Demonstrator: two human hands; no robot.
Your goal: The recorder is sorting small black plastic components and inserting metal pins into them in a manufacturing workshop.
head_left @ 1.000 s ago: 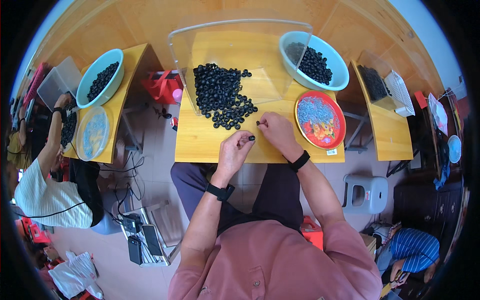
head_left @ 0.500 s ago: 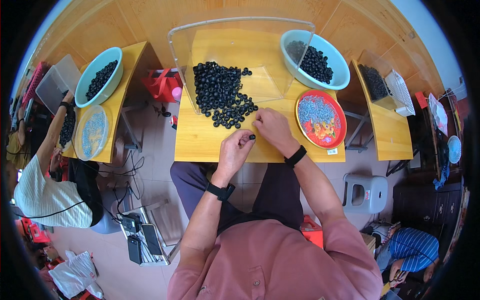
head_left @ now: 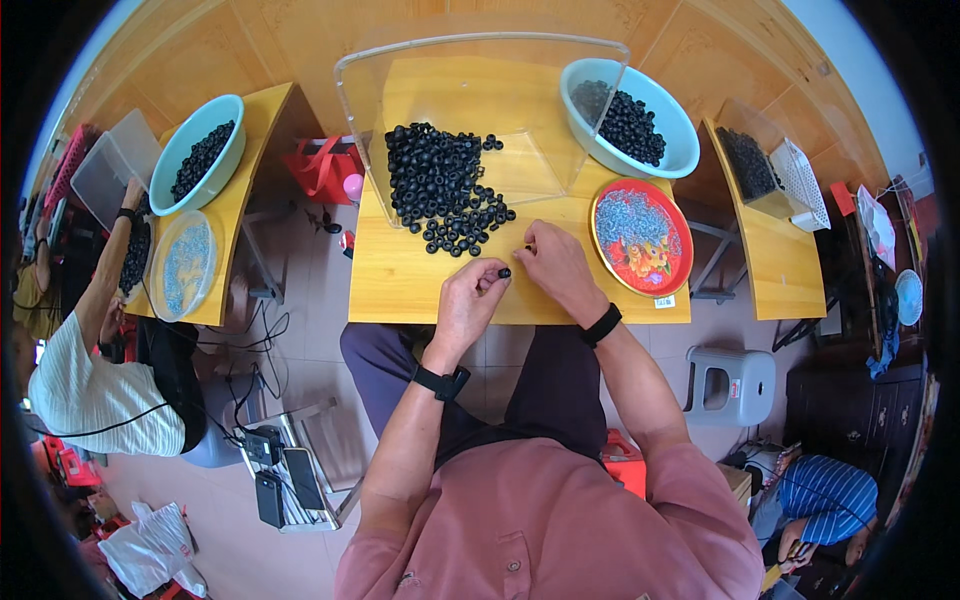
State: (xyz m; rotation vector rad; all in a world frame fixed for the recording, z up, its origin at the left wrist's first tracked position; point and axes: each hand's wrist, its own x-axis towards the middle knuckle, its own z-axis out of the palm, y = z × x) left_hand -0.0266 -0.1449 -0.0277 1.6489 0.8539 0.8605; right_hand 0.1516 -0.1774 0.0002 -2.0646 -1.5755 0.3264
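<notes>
My left hand (head_left: 470, 302) is closed over the table's front edge, pinching a small round black cap (head_left: 504, 273) between thumb and fingertips. Just right of it, my right hand (head_left: 556, 264) has its fingers pressed together. A small dark bit shows at those fingertips, too small to name. Beyond both hands, a heap of black ring-like caps (head_left: 435, 175) spills out of a clear plastic box (head_left: 482, 41) tipped on its side. Right of my right hand is a round red tray (head_left: 620, 264) bearing many small silvery metal pieces (head_left: 636, 216).
At the table's far right stands a light-blue basin (head_left: 683, 150) of black caps. A person in a white top (head_left: 110, 385) works at the left table beside another basin (head_left: 236, 152). Phones lie on a metal stool (head_left: 318, 515); a grey stool (head_left: 745, 388) stands right.
My right hand has moved slightly right and back from the loose caps, and its fingers have drawn together. My left hand stays in place with its cap.
</notes>
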